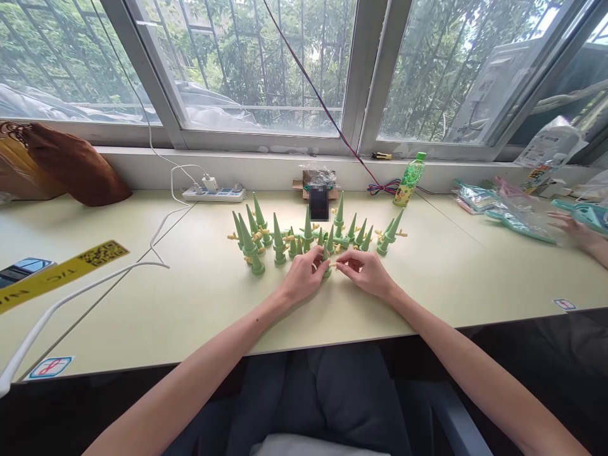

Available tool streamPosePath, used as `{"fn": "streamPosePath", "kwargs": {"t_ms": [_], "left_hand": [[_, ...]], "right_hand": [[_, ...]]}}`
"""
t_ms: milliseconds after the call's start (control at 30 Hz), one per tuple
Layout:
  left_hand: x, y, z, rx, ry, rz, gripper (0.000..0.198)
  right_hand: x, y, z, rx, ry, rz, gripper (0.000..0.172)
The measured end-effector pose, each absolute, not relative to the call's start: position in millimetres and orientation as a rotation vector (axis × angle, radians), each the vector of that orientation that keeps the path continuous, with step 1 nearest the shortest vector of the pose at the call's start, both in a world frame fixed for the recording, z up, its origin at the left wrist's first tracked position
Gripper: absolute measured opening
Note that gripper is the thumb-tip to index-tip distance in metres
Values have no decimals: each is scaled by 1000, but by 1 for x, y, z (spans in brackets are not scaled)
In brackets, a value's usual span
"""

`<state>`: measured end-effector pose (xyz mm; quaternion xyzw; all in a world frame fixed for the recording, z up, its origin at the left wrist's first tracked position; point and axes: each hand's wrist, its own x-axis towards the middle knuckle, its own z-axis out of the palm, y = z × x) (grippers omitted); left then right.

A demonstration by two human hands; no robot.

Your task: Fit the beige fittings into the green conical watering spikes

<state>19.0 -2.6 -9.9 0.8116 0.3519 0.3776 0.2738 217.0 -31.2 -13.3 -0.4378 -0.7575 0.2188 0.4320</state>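
Near the middle of the pale table, my left hand (306,275) is closed round a green cone piece (326,269) standing upright. My right hand (368,272) pinches a small yellow peg (334,264) at the right side of that piece. Several more green cones, such as a tall one (278,240) on the left and another (392,233) on the right, stand behind and beside my hands. Some have yellow pegs sticking out sideways. Green parts lie between them, partly hidden by my fingers.
Behind the cones are a small cardboard box (310,178), a power strip (221,194) and a green-capped bottle (409,180). A white cable (164,234) crosses the left side. At right, another person's hand (577,229) is near plastic bags (503,206).
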Motion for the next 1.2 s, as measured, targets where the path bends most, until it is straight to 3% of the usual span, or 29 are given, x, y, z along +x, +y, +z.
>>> {"fn": "streamPosePath", "kwargs": {"t_ms": [700, 1200], "left_hand": [[19, -3, -9, 1990, 928, 1003, 22], [19, -3, -14, 2273, 828, 1093, 13]], "right_hand": [[218, -31, -16, -1105, -1844, 630, 27], [218, -29, -16, -1072, -1854, 717, 21]]}}
